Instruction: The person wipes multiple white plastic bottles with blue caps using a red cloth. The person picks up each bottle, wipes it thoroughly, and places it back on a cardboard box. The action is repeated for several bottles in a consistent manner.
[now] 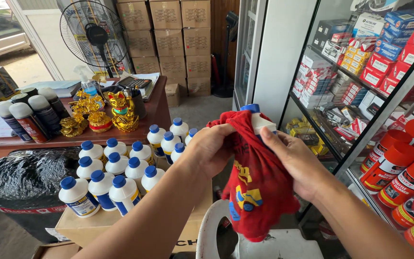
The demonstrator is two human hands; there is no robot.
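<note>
Nearest, both hands grip a white bottle (259, 122) with a blue cap, wrapped in a red cloth (257, 192): the left hand (212, 148) closed on the cloth, the right hand (295, 160) pinching the bottle's side. Left of them, matching bottles (116, 175) stand on a cardboard box (97, 225). Farther left, golden figurines (120, 112) and spray cans (29, 112) sit on the counter (156, 112).

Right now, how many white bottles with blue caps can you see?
16. Fifteen white bottles stand bunched on the cardboard box. The held bottle, wrapped in the red cloth, is between the left hand and right hand. The arm may hide more.
</note>
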